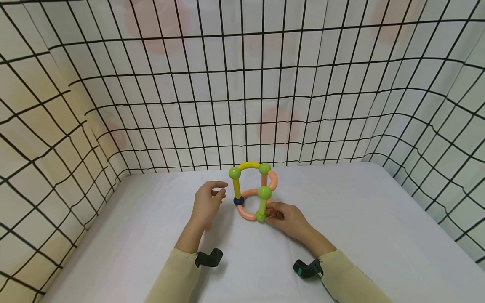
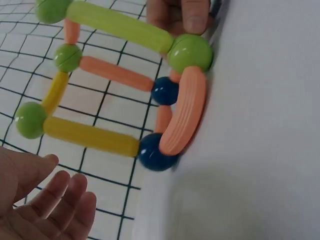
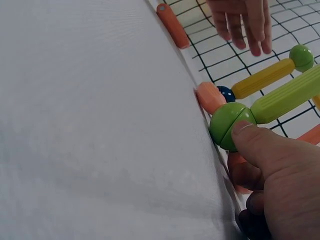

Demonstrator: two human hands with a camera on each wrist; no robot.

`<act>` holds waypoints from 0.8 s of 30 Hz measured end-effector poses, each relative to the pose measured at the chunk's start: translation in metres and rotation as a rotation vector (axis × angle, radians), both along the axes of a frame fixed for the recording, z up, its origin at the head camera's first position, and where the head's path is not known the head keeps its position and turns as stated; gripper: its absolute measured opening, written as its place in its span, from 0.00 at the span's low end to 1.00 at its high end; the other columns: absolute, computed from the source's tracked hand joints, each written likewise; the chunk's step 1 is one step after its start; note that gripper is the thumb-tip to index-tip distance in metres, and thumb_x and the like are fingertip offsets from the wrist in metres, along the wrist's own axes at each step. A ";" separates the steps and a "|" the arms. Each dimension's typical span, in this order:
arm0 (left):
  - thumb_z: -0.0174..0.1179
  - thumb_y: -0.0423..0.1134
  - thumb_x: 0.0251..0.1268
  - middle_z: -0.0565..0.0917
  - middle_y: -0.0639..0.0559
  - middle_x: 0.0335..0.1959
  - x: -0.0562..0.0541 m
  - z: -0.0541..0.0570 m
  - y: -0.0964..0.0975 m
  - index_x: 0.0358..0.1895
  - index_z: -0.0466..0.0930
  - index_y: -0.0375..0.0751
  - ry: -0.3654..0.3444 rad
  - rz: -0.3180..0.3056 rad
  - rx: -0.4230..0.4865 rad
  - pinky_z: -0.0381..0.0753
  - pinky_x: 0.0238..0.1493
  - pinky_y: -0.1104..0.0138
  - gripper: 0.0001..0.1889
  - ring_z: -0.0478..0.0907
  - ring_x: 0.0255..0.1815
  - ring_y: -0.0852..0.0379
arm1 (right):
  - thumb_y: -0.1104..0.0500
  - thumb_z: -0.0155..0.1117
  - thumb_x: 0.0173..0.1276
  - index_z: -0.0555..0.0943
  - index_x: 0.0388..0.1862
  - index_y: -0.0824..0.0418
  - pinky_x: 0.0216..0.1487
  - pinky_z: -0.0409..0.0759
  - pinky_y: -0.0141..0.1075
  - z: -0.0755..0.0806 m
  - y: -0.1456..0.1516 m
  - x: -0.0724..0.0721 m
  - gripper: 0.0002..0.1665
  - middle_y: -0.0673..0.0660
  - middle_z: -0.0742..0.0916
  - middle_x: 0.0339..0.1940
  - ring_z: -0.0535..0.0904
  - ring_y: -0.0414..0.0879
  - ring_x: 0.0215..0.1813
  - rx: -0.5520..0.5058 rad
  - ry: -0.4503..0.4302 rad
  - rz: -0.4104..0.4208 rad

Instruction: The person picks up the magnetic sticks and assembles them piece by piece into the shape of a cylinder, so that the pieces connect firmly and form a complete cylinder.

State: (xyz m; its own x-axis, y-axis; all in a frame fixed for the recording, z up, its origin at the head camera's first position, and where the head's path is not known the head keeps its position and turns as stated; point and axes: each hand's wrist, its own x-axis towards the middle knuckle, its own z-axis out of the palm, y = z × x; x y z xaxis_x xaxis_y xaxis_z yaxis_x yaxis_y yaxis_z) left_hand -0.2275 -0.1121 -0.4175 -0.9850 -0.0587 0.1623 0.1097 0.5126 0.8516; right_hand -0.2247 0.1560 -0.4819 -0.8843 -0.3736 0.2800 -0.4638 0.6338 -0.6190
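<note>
A frame of magnetic building rods and balls stands upright on the white cloth. Its base has curved orange rods (image 2: 186, 112) and dark blue balls (image 1: 238, 200). A yellow rod (image 2: 92, 136) and a light green rod (image 1: 262, 206) rise as posts, topped by green balls (image 1: 235, 173); a curved yellow rod (image 1: 249, 165) bridges two of these. At the near right corner, my right hand (image 1: 289, 219) pinches the lower green ball (image 3: 231, 126), thumb on its face, other fingers curled behind. My left hand (image 1: 207, 204) hovers left of the yellow post, fingers loosely bent, holding nothing.
A loose orange rod (image 3: 173, 26) lies on the cloth (image 1: 159, 235), partly hidden by the left wrist in the head view. Behind the frame and along both sides rises a white wall with a black grid (image 1: 227, 103).
</note>
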 end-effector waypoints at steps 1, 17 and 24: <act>0.59 0.35 0.71 0.81 0.46 0.54 0.002 0.002 -0.003 0.53 0.84 0.44 0.009 0.009 -0.024 0.83 0.42 0.62 0.12 0.84 0.47 0.48 | 0.52 0.72 0.64 0.85 0.56 0.55 0.32 0.70 0.28 0.000 -0.001 0.000 0.21 0.43 0.82 0.29 0.70 0.34 0.29 0.003 0.006 -0.002; 0.66 0.46 0.64 0.84 0.43 0.48 0.008 -0.001 -0.053 0.54 0.83 0.37 -0.262 -0.063 -0.432 0.79 0.50 0.53 0.20 0.80 0.46 0.48 | 0.48 0.71 0.65 0.83 0.55 0.52 0.30 0.69 0.27 0.003 -0.011 0.007 0.21 0.40 0.80 0.26 0.69 0.33 0.27 0.122 0.055 -0.028; 0.65 0.53 0.66 0.85 0.51 0.38 0.007 -0.007 -0.058 0.45 0.84 0.40 -0.357 -0.083 -0.468 0.78 0.44 0.59 0.19 0.78 0.38 0.55 | 0.48 0.71 0.65 0.83 0.57 0.53 0.31 0.70 0.27 0.005 -0.012 0.007 0.23 0.40 0.81 0.27 0.70 0.33 0.28 0.112 0.035 -0.030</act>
State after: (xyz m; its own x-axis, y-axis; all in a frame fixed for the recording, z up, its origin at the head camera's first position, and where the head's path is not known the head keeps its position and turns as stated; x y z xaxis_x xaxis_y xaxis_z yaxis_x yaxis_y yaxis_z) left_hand -0.2206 -0.1697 -0.4246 -0.9817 0.0188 -0.1895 -0.0859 0.8444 0.5288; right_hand -0.2175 0.1439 -0.4772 -0.8858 -0.3782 0.2690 -0.4640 0.7121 -0.5269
